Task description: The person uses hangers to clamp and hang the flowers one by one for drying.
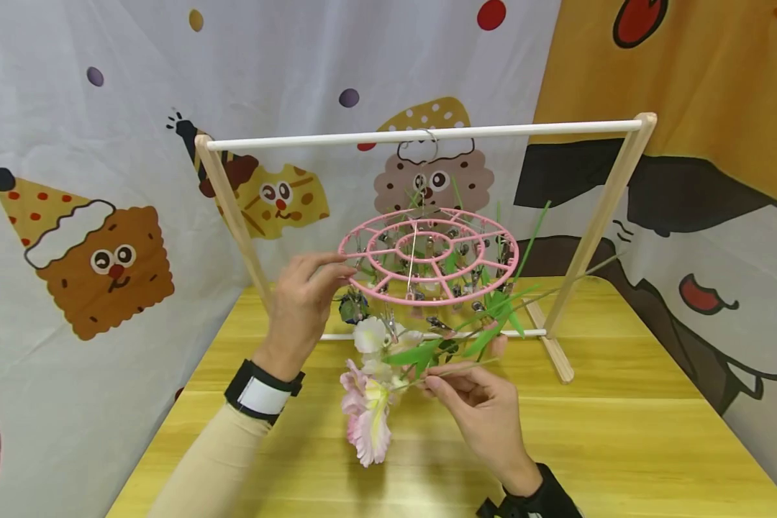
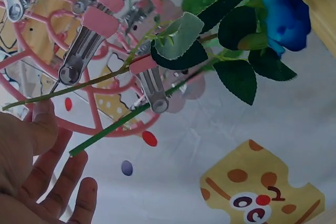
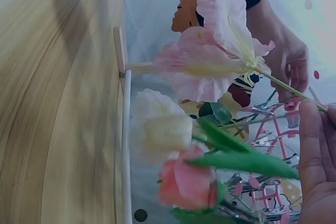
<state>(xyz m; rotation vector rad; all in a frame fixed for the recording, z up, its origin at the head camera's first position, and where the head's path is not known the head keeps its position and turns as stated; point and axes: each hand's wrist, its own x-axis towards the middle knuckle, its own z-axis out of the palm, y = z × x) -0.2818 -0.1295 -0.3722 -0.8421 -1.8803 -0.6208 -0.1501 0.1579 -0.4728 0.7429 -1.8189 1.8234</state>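
Observation:
A pink round clip hanger (image 1: 427, 303) hangs by its hook from the rack's white bar, with flowers held in its metal clips (image 2: 79, 53). At its left rim is my left hand (image 1: 304, 302), thumb and fingers pinching the ring. My right hand (image 1: 482, 410), below and in front of the hanger, pinches the thin stem of a pale pink artificial flower (image 1: 369, 417); its bloom points down toward the table. A blue rose (image 2: 286, 17) is clipped near my left hand. In the right wrist view, a white flower (image 3: 165, 127) and a coral-pink flower (image 3: 186, 179) hang behind the held stem.
The rack has a white top bar (image 1: 298, 139), wooden side posts (image 1: 598, 216) and a low white crossbar. It stands on a yellow wooden table (image 1: 621, 446). A printed cloth (image 1: 285, 57) with cartoon figures hangs behind.

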